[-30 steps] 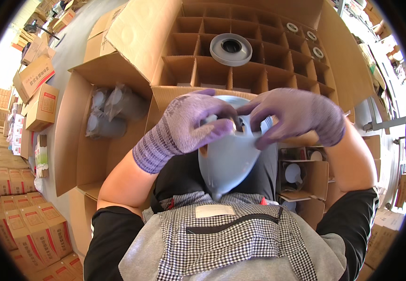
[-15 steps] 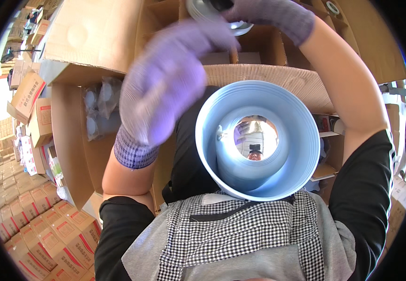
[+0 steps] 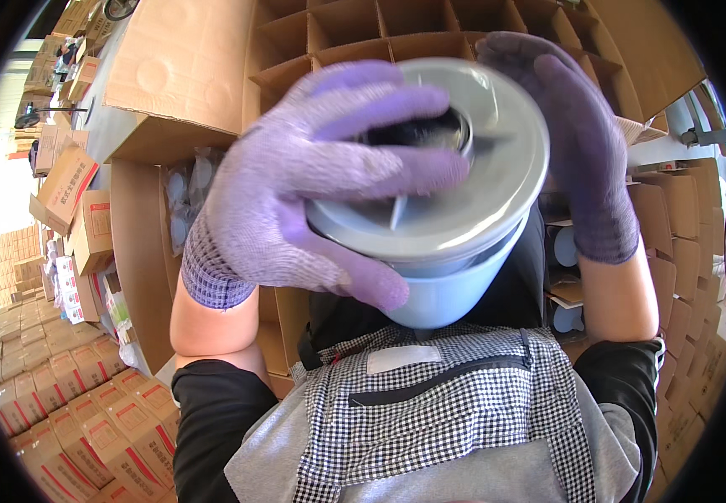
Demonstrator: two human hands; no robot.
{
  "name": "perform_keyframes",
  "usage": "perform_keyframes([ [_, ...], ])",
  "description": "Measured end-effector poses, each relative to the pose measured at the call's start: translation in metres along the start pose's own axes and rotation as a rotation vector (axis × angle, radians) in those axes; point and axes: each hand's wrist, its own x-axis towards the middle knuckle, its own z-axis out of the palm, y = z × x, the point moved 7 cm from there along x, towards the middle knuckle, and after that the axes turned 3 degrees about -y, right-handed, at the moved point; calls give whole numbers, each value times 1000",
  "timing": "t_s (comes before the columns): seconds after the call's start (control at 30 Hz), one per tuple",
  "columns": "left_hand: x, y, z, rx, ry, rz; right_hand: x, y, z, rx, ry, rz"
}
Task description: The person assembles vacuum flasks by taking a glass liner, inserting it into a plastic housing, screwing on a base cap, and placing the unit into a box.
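Observation:
A round grey lid (image 3: pixel 487 189) with a black knob (image 3: pixel 426 130) lies over a light blue bucket (image 3: pixel 447 293) in front of my apron, slightly tilted. The bucket's inside is hidden beneath it. My left hand (image 3: pixel 296 176), in a purple knit glove, is on the lid, its fingers around the knob and its thumb down by the near-left rim. My right hand (image 3: pixel 577 138), gloved alike, stands beside the lid's far right edge with fingers apart and slightly bent. Whether it touches the rim I cannot tell.
Beyond my hands stands an open carton with cardboard dividers (image 3: pixel 417 18). Another open carton (image 3: pixel 141 251) at the left holds bagged pieces (image 3: pixel 189 197). Stacked boxes (image 3: pixel 86 427) fill the lower left, and flattened cardboard (image 3: pixel 681 243) stands at the right.
The lid has come from the far carton toward me, over the blue bucket, covering its opening. My left hand has come onto the lid; my right hand has drawn back to its right side.

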Motion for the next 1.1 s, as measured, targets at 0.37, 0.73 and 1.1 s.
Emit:
perform_keyframes([
  [0.37,-19,-9,17,-190,-61,-258,-16,18,57,-398,-240,-170],
  [0.73,-17,-11,42,-464,314,-632,18,58,31,118,-262,68],
  [1.1,-33,-18,47,55,439,-316,-18,14,58,-261,-335,-187],
])
